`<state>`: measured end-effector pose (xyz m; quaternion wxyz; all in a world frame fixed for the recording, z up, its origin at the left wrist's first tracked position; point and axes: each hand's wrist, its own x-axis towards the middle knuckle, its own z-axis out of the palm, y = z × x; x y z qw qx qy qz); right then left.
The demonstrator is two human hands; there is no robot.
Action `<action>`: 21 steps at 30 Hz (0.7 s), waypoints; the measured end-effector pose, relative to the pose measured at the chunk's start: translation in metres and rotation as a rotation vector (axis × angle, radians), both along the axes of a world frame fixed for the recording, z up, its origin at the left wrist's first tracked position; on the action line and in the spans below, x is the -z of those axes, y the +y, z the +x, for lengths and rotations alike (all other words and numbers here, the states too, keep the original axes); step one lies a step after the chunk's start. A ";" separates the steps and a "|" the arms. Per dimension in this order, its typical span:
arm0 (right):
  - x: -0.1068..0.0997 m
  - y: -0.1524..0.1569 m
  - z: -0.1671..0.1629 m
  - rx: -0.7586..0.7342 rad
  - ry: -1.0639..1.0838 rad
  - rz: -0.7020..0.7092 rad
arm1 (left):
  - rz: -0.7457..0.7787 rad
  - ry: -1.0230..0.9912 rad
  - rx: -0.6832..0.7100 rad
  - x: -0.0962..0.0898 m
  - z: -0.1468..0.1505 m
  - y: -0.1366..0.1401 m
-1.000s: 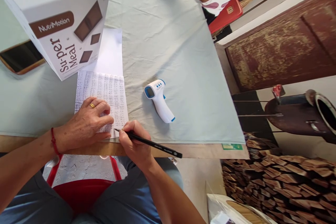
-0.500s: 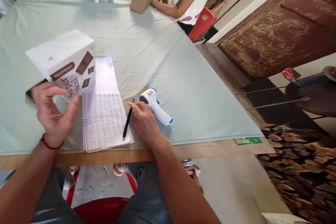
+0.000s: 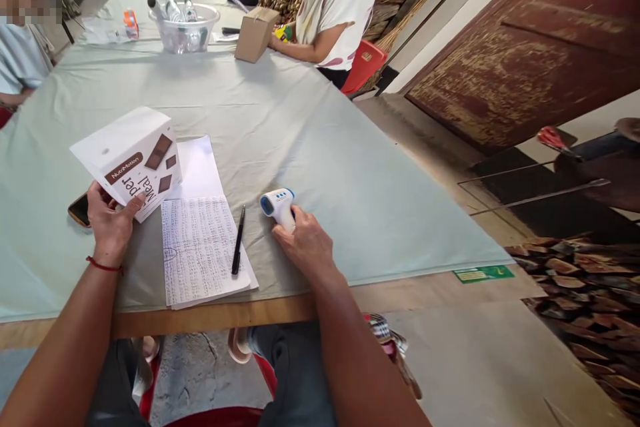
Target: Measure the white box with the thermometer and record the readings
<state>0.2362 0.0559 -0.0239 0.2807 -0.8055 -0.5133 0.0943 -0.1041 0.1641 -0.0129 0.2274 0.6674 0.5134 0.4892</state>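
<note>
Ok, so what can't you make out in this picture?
In the head view:
Thermometer: handle mostly covered by the right hand.
White box: low lettering hidden by the left hand.
Phone: partly hidden by the left hand and box.
Paper: handwriting too small to read.
Red seat: cut off by the bottom edge.

At left, a white NutriMotion carton [image 3: 137,150] shows its brown-printed face toward the near right, "Meal" running sideways, lower left edge partly covered. Well to its right is a white, blue-trimmed infrared thermometer [image 3: 281,204], pistol-shaped, three blue buttons uppermost, dark screen turned near left, handle mostly hidden.
</note>
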 end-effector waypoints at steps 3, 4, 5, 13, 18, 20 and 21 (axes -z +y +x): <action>-0.013 -0.003 -0.026 -0.113 0.510 0.206 | 0.067 -0.353 -0.172 -0.011 0.012 -0.009; -0.018 -0.006 -0.038 -0.158 0.690 0.253 | 0.087 -0.443 -0.165 -0.015 0.017 -0.012; -0.023 -0.010 -0.050 -0.209 0.860 0.282 | 0.088 -0.528 -0.144 -0.017 0.021 -0.014; -0.030 -0.023 -0.103 -0.452 1.356 0.112 | -0.376 -0.645 0.103 -0.017 0.044 -0.025; -0.021 -0.016 -0.102 -0.389 1.409 0.075 | -0.386 -0.587 0.148 -0.022 0.046 -0.030; -0.020 -0.015 -0.102 -0.382 1.426 0.068 | -0.396 -0.571 0.160 -0.024 0.047 -0.031; -0.020 -0.015 -0.103 -0.388 1.432 0.068 | -0.399 -0.566 0.164 -0.025 0.047 -0.031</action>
